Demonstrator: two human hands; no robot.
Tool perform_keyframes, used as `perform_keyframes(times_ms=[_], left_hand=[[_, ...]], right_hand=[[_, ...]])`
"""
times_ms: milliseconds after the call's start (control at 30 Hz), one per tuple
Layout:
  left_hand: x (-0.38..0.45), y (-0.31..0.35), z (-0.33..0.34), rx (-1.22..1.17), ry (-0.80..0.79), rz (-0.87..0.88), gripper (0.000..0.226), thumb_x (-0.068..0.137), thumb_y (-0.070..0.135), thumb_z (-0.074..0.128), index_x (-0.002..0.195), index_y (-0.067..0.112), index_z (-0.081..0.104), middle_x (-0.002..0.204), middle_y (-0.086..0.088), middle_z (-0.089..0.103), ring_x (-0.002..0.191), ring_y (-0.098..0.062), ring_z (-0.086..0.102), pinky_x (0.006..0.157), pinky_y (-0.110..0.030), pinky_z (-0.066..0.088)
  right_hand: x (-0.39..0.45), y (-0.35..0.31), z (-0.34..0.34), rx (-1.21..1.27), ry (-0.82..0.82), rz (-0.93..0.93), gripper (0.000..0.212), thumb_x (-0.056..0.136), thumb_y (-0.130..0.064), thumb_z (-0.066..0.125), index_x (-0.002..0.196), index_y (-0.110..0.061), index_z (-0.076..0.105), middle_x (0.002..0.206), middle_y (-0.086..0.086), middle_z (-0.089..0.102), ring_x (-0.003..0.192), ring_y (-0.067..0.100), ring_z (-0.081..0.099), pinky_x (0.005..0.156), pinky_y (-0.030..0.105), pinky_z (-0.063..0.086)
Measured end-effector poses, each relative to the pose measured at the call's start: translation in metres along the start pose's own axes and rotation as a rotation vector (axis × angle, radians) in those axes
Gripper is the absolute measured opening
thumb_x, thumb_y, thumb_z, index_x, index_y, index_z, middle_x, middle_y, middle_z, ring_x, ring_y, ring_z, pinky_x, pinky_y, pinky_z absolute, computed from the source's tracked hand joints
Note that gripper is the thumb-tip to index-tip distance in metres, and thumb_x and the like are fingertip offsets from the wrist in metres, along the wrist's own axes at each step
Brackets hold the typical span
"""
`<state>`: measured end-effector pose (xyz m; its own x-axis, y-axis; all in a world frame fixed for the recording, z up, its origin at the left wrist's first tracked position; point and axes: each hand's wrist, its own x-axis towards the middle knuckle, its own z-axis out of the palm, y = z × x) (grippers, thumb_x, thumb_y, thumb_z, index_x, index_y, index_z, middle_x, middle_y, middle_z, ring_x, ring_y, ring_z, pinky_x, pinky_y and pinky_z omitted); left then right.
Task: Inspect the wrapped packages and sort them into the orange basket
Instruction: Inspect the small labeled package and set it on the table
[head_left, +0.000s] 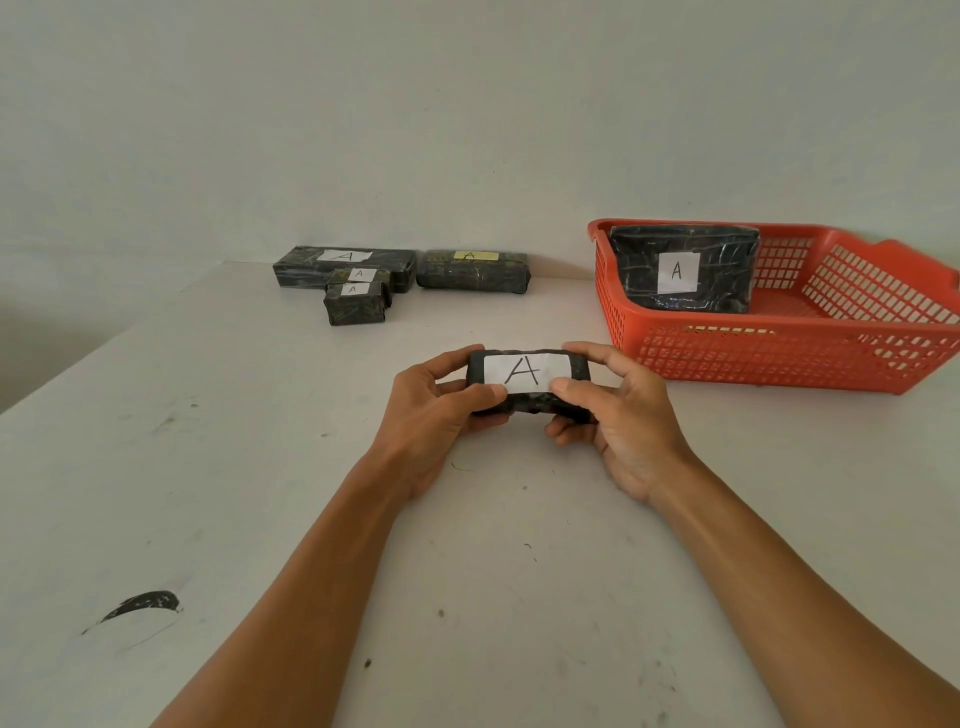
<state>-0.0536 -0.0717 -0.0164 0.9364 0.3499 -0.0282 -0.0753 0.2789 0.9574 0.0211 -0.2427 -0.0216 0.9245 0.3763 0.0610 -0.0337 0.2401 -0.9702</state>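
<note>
We held a small dark wrapped package with a white "A" label (527, 382) in the middle of the frame, above the white table (260, 467). Our left hand (434, 410) and right hand (618, 415) gripped its ends with curled fingers. The orange plastic basket (779, 358) sat at the right with one big dark package (683, 267) inside.

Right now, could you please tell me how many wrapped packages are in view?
6: one held by both hands, one inside the orange basket, four by the wall: long, yellow-labelled, two small. Others may be hidden.
</note>
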Motion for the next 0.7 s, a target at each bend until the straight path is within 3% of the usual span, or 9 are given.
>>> perform_keyframes(times_ms=[100,233,333,500,600,700], left_hand=[[0.0003,0.0007,-0.0001,0.011,0.022,0.006,0.052,0.085,-0.008,0.070,0.135,0.003,0.058,0.095,-0.023,0.075,0.074,-0.030,0.073,0.071,-0.035,0.062],[0.0010,0.0026,-0.0021,0.043,0.037,-0.009,0.050,0.088,0.001,0.070,0.136,0.005,0.058,0.090,-0.026,0.073,0.063,-0.027,0.066,0.063,-0.034,0.060],[0.0014,0.0028,-0.0015,0.092,0.027,-0.009,0.051,0.090,0.012,0.071,0.138,0.004,0.056,0.090,-0.024,0.074,0.067,-0.025,0.066,0.065,-0.034,0.059],[-0.0005,-0.0003,-0.0009,0.217,0.040,0.083,0.061,0.082,0.020,0.082,0.138,0.009,0.058,0.115,-0.016,0.070,0.088,-0.028,0.072,0.076,-0.039,0.062],[-0.0020,-0.0002,-0.0011,0.236,0.059,0.141,0.048,0.084,0.013,0.079,0.130,0.012,0.064,0.106,-0.012,0.074,0.088,-0.028,0.074,0.077,-0.034,0.062],[-0.0034,-0.0007,-0.0012,0.229,0.062,0.164,0.034,0.084,0.010,0.078,0.118,0.008,0.072,0.096,-0.013,0.077,0.079,-0.026,0.072,0.077,-0.034,0.062]], right_hand=[[-0.0032,-0.0014,0.0003,-0.014,-0.047,-0.026,0.041,0.089,0.002,0.071,0.127,-0.014,0.064,0.083,0.019,0.072,0.051,0.031,0.062,0.047,0.030,0.054],[-0.0061,0.0010,0.0004,-0.083,-0.088,-0.059,0.054,0.083,0.003,0.077,0.130,-0.016,0.062,0.093,0.014,0.075,0.064,0.030,0.066,0.062,0.036,0.061],[-0.0061,0.0020,0.0013,-0.115,-0.048,-0.073,0.044,0.085,-0.005,0.078,0.125,-0.013,0.063,0.078,0.014,0.074,0.061,0.031,0.065,0.057,0.038,0.059],[-0.0047,0.0031,0.0016,-0.144,-0.028,-0.042,0.040,0.088,-0.022,0.077,0.123,-0.006,0.065,0.069,0.017,0.068,0.053,0.032,0.063,0.048,0.035,0.053],[-0.0053,0.0040,0.0028,-0.170,-0.035,-0.057,0.034,0.090,-0.026,0.075,0.119,-0.009,0.068,0.076,0.020,0.070,0.057,0.033,0.067,0.051,0.035,0.054],[-0.0061,0.0056,0.0041,-0.231,-0.020,-0.102,0.028,0.093,-0.028,0.072,0.117,-0.015,0.068,0.097,0.015,0.072,0.075,0.029,0.075,0.053,0.037,0.058]])
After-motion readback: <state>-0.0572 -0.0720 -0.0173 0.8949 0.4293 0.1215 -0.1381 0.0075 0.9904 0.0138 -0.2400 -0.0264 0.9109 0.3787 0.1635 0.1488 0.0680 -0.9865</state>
